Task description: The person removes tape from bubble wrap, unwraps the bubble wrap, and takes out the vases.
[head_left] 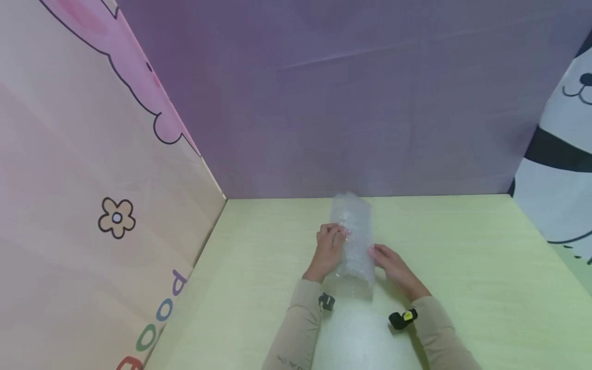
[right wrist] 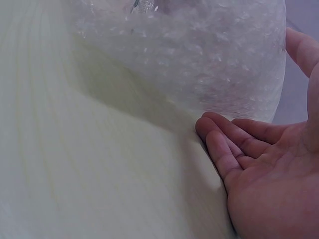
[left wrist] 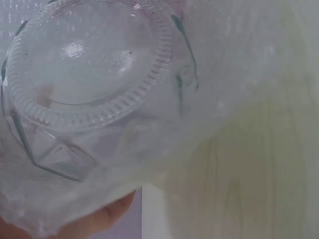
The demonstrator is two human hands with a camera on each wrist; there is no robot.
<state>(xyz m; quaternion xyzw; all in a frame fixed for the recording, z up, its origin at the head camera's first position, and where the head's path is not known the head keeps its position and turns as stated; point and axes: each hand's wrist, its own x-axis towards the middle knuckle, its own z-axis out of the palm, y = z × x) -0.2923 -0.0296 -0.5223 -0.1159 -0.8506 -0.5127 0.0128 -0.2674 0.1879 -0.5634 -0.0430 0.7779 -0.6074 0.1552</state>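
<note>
A roll of clear bubble wrap (head_left: pixel 355 244) lies lengthwise on the table, its near end open. Inside it, in the left wrist view, is a clear glass vessel (left wrist: pixel 94 55) with a round ridged base and faceted sides; its far part is hidden. My left hand (head_left: pixel 330 252) grips the roll from the left, fingers curled over it. Along the roll's right side, my right hand (head_left: pixel 393 267) touches the wrap. In the right wrist view its fingers (right wrist: pixel 249 137) lie fairly straight on the table at the wrap's lower edge, the thumb higher up beside the wrap.
The pale yellow-green table (head_left: pixel 462 267) extends to both sides of the roll. A purple-grey backdrop (head_left: pixel 347 103) stands behind it. Printed panels flank the table: a flower panel (head_left: pixel 157 205) on the left, a panda panel (head_left: pixel 561 195) on the right.
</note>
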